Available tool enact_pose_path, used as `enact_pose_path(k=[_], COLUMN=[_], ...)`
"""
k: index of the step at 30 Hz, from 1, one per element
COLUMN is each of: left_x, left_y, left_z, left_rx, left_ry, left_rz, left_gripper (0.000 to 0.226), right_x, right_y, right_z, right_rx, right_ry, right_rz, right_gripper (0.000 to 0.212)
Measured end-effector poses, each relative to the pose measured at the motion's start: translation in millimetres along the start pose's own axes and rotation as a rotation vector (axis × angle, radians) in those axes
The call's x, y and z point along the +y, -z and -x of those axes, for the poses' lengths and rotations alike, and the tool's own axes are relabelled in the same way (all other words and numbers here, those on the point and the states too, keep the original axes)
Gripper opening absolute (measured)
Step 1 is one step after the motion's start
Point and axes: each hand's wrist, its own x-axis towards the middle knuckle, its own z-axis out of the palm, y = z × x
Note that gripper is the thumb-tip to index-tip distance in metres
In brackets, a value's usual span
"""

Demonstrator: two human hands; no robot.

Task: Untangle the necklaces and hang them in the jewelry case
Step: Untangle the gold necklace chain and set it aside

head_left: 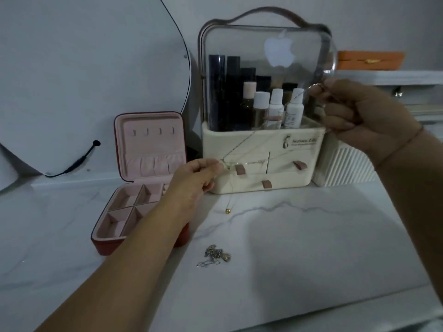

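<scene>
Thin tangled necklace chains [249, 149] stretch in the air between my two hands, in front of the cream organizer. My left hand [194, 176] pinches the knot of chains at the lower left. My right hand [354, 116] is raised at the upper right and grips the other ends. One strand hangs down from the left hand with a small gold bead [226, 211] just above the table. A second silver necklace [215, 256] lies bunched on the white marble table. The red jewelry case [143, 178] stands open at the left, pink inside, with a row of hooks in its lid.
A cream cosmetics organizer [261, 149] with a clear cover, bottles and pink drawer tabs stands behind the chains. A large mirror [84, 80] with a black cable leans at the back left. A ribbed white box [342, 164] sits to the right, with an orange box [371, 60] on a shelf.
</scene>
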Motion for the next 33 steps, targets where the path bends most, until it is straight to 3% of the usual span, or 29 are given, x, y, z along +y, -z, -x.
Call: enact_pose_path(k=[7, 10, 14, 19, 22, 24, 28, 33], left_x=[0, 1, 6, 11, 18, 20, 22, 26], left_y=[1, 0, -1, 7, 13, 19, 21, 18], left_z=[-1, -4, -7, -2, -1, -1, 0, 5], left_rx=[0.05, 0.093, 0.172, 0.068, 0.073, 0.014, -0.094, -0.183], left_ry=[-0.02, -0.009, 0.124, 0.21, 0.213, 0.236, 0.237, 0.248], left_rz=[-0.112, -0.07, 0.25, 0.686, 0.804, 0.776, 0.618, 0.506], left_gripper=[0.005, 0.024, 0.036, 0.058, 0.055, 0.053, 0.05, 0.061], right_x=[-28, -34, -39, -34, -21, -13, 8, 35], right_y=[3, 9, 22, 41, 55, 66, 88, 101], right_z=[5, 9, 11, 13, 18, 24, 32, 44], right_rx=[0.026, 0.04, 0.061, 0.131, 0.151, 0.171, 0.181, 0.202], right_ry=[0.054, 0.082, 0.131, 0.12, 0.081, 0.057, 0.004, -0.034], right_rz=[-0.011, -0.041, -0.117, -0.118, -0.151, -0.199, -0.278, -0.349], right_gripper=[0.014, 0.018, 0.02, 0.013, 0.01, 0.008, 0.045, 0.052])
